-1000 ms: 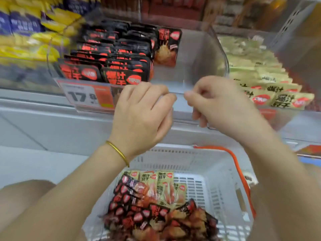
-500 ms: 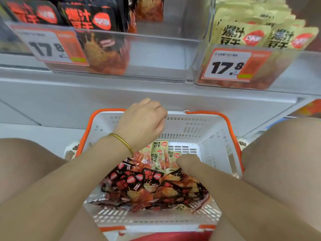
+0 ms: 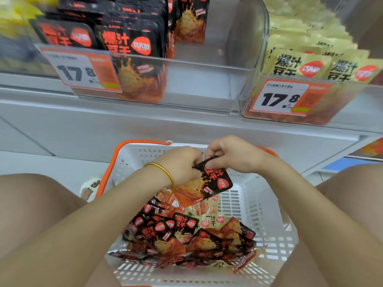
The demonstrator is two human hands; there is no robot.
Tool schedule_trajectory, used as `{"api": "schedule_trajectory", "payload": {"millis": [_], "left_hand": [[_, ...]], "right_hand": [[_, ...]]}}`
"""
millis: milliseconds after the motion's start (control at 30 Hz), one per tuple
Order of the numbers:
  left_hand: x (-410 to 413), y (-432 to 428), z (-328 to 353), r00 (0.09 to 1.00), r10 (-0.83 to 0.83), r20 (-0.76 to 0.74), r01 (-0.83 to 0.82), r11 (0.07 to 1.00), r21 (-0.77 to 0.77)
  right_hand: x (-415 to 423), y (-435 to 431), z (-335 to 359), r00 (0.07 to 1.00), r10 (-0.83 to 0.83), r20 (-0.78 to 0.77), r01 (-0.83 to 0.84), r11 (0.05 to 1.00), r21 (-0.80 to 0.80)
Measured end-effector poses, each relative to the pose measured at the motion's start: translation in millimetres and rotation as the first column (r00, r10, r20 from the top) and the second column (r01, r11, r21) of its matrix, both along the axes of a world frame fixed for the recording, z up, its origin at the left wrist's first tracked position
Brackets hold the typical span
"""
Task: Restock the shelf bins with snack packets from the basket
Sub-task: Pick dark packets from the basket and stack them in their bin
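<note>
A white basket with orange handles (image 3: 267,206) sits on the floor between my knees, holding a heap of black and yellow snack packets (image 3: 186,237). Above the heap, both hands pinch one black packet (image 3: 209,183) by its top edge: my left hand (image 3: 182,164), with a gold bangle on the wrist, at the left corner, my right hand (image 3: 232,154) at the right. On the shelf above, a clear bin (image 3: 207,83) holds black packets on its left side; its right half is bare. The clear bin to its right (image 3: 310,100) holds yellow packets.
Orange price tags reading 17.8 (image 3: 80,71) hang on the bin fronts. The grey shelf ledge (image 3: 145,125) runs just behind the basket. My bare knees flank the basket on both sides. Yellow packets show blurred at the far left.
My hands came down from the bin's front wall into the basket. Half a second ago the right hand was in the heap; now both hands hold one black packet raised above it.
</note>
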State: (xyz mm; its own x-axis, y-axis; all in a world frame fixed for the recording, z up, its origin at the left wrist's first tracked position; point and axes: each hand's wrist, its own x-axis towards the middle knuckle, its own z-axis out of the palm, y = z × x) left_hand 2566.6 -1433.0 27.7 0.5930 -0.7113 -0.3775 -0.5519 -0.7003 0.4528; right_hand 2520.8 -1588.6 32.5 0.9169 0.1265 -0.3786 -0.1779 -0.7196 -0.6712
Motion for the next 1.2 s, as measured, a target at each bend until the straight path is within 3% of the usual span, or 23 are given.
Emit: {"api": "schedule_trajectory", "payload": {"millis": [67,167,234,334,401,434,501,567,634,734,868,1202], "left_hand": [[5,4,9,0.997,0.082,-0.001,-0.082,0.992,-0.095],[12,14,32,0.96,0.236,-0.151,-0.274,0.903,-0.331],[15,19,54,0.926,0.294,-0.236,-0.375,0.785,-0.494],[21,21,93,0.912,0.324,-0.25,-0.404,0.617,-0.676],[34,22,118,0.906,0.399,-0.139,-0.347,0.514,-0.785],[43,23,128,0.88,0.474,-0.014,-0.275,0.485,-0.83],[61,26,142,0.746,0.592,0.306,-0.099,0.553,-0.827],[77,30,139,0.577,0.547,0.607,-0.033,0.758,-0.651],[88,34,122,0.492,0.45,0.745,-0.069,0.873,-0.482],[93,38,99,0.48,0.428,0.765,-0.103,0.894,-0.436],[97,35,93,0.474,0.416,0.776,-0.083,0.899,-0.431],[103,32,87,0.407,0.429,0.806,-0.076,0.896,-0.438]], "right_hand": [[-3,-3,9,0.975,-0.218,0.04,0.207,0.961,0.183],[-15,-7,27,0.9,-0.434,-0.035,0.396,0.783,0.48],[-23,-2,41,0.918,-0.391,-0.07,0.349,0.71,0.611],[-23,14,76,0.926,-0.366,0.091,0.226,0.733,0.642],[-8,21,109,0.887,-0.402,0.228,0.175,0.748,0.641],[4,20,126,0.848,-0.441,0.295,0.171,0.754,0.634],[39,16,157,0.726,-0.498,0.474,0.189,0.808,0.559],[84,8,170,0.592,-0.467,0.656,0.324,0.884,0.337],[134,-4,160,0.59,-0.417,0.691,0.551,0.834,0.032],[197,-24,118,0.653,-0.572,0.497,0.696,0.712,-0.095],[239,-35,87,0.73,-0.545,0.411,0.674,0.671,-0.308],[292,-39,73,0.604,-0.551,0.575,0.75,0.637,-0.177]]}}
